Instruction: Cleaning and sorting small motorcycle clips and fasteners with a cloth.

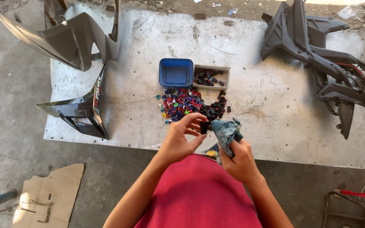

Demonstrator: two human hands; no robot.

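Ground: rough grey concrete floor (13,126), stained, daylit. Pale flat board (275,126) laid on it as work surface. Torn brown cardboard piece (51,190) lower left. Scattered litter along far edge (229,10)

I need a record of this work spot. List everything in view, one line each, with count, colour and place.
small plastic parts pile: too many to count, red, blue and black, sheet centre
blue tub: one, blue, behind the pile
white box: one, white, holds dark parts, right of the tub
flat sheet: one, pale grey, on the ground
dark fairing panels: several, black, sheet's right end
grey fairing panels: two, grey and black, sheet's left end
cardboard piece: one, brown, lower left
small black part: one, black, in the left hand
blue rag: one, faded blue, in the right hand
left hand: holds the small black part
right hand: grips the blue rag
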